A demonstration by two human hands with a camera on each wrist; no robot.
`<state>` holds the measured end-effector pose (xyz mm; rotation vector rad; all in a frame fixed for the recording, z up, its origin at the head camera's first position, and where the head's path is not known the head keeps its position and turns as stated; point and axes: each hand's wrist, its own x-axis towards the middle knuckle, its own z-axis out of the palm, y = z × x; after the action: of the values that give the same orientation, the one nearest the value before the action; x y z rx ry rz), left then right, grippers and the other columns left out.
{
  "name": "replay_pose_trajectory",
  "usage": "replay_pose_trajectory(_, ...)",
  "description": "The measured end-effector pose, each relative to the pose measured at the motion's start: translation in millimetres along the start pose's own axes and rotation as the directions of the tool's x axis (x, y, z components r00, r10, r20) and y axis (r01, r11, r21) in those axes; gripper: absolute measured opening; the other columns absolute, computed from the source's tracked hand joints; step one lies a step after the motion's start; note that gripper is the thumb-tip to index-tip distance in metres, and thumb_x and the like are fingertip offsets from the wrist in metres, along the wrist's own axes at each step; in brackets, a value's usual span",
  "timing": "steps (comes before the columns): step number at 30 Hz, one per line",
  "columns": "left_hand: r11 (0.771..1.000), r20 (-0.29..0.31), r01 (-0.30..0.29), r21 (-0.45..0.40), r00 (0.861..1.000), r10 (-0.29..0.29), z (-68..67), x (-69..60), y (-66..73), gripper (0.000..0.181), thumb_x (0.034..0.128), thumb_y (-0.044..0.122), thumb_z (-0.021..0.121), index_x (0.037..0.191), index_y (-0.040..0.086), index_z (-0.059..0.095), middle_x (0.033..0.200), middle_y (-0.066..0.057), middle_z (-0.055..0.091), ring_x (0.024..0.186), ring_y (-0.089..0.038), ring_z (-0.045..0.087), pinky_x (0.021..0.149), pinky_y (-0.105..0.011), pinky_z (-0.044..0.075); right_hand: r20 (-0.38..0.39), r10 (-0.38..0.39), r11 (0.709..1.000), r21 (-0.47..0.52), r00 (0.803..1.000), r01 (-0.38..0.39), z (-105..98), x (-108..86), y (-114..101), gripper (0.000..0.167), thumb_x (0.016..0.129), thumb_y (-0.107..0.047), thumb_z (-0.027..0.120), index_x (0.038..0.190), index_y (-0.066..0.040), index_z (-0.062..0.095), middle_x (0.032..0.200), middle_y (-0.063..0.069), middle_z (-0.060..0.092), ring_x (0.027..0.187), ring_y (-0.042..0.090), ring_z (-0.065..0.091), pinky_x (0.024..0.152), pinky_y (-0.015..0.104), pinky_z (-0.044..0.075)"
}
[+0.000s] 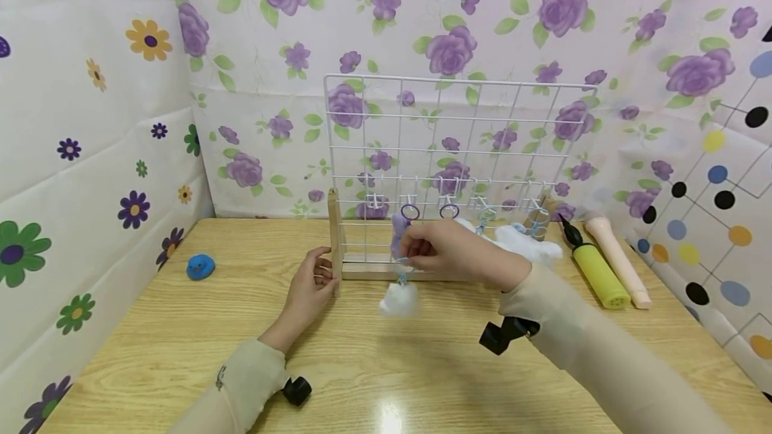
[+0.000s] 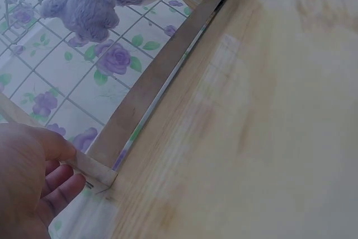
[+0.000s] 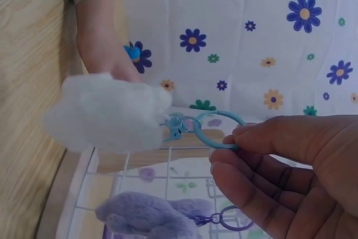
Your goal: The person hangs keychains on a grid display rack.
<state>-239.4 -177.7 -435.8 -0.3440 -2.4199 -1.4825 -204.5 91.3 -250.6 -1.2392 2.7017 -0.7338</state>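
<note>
My right hand [image 1: 452, 246] pinches a light-blue ring [image 3: 202, 139] between thumb and forefinger. From it hangs a fluffy white plush keychain [image 1: 399, 301], in front of the rack's wooden base and above the table. A white wire grid rack [image 1: 464, 80] stands on wooden supports. My left hand [image 1: 310, 286] grips its left wooden post [image 1: 334, 233] low down, near the table. Just behind the right hand, a purple plush keychain [image 1: 398, 230] hangs on the grid by a purple ring; another purple ring hangs beside it. The left wrist view shows purple plush [image 2: 89, 12] on the grid.
Further right on the rack hang white plush keychains [image 1: 525, 244] with blue rings. A yellow-green hand pump [image 1: 600, 274] with a black nozzle and a pale pink tube [image 1: 618, 260] lie at the table's right. At the left sits a small blue duck [image 1: 200, 266].
</note>
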Motion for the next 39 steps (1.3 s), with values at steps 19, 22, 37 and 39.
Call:
replay_pose_trajectory(19, 1.0, 0.003, 0.018, 0.012, 1.0, -0.018, -2.9, -1.5, 0.6, 0.059, 0.0832, -0.007, 0.067, 0.135, 0.003, 0.041, 0.109, -0.019, 0.058, 0.091, -0.025, 0.059, 0.077, -0.026, 0.054, -0.008, 0.021, 1.0, -0.018, 1.0, -0.021, -26.5, 27.9, -4.4, 0.007, 0.092, -0.006, 0.061, 0.095, -0.007, 0.067, 0.085, 0.007, 0.068, 0.072, 0.01, 0.059, 0.067, 0.024, 0.052)
replay_pose_trajectory(22, 1.0, 0.013, 0.029, -0.007, 1.0, -0.029, -2.5, -0.6, 1.0, 0.059, 0.0836, -0.007, 0.067, 0.136, 0.004, 0.041, 0.11, -0.019, 0.058, 0.092, -0.025, 0.059, 0.077, -0.025, 0.054, -0.012, 0.036, 0.999, -0.024, 0.999, -0.036, -28.2, 31.2, -3.8, 0.007, 0.093, -0.006, 0.061, 0.096, -0.007, 0.066, 0.088, 0.008, 0.069, 0.074, 0.01, 0.06, 0.069, 0.025, 0.052)
replay_pose_trajectory(37, 1.0, 0.009, 0.021, -0.017, 1.0, -0.021, -0.2, 0.5, 0.6, 0.059, 0.0831, -0.008, 0.066, 0.136, 0.003, 0.042, 0.109, -0.019, 0.058, 0.09, -0.025, 0.058, 0.076, -0.025, 0.054, -0.044, 0.062, 0.998, -0.009, 0.997, -0.062, -32.8, 60.9, -1.5, 0.01, 0.092, -0.003, 0.057, 0.095, -0.008, 0.066, 0.089, 0.01, 0.069, 0.074, 0.017, 0.063, 0.07, 0.027, 0.053)
replay_pose_trajectory(39, 1.0, 0.008, 0.023, -0.02, 1.0, -0.023, 0.0, 0.5, 0.6, 0.059, 0.0831, -0.008, 0.066, 0.136, 0.003, 0.042, 0.109, -0.019, 0.058, 0.09, -0.024, 0.058, 0.076, -0.025, 0.054, -0.05, 0.067, 0.997, -0.024, 0.997, -0.068, -32.3, 63.4, -0.2, 0.011, 0.092, -0.003, 0.057, 0.095, -0.008, 0.066, 0.087, 0.008, 0.069, 0.074, 0.014, 0.061, 0.07, 0.026, 0.052)
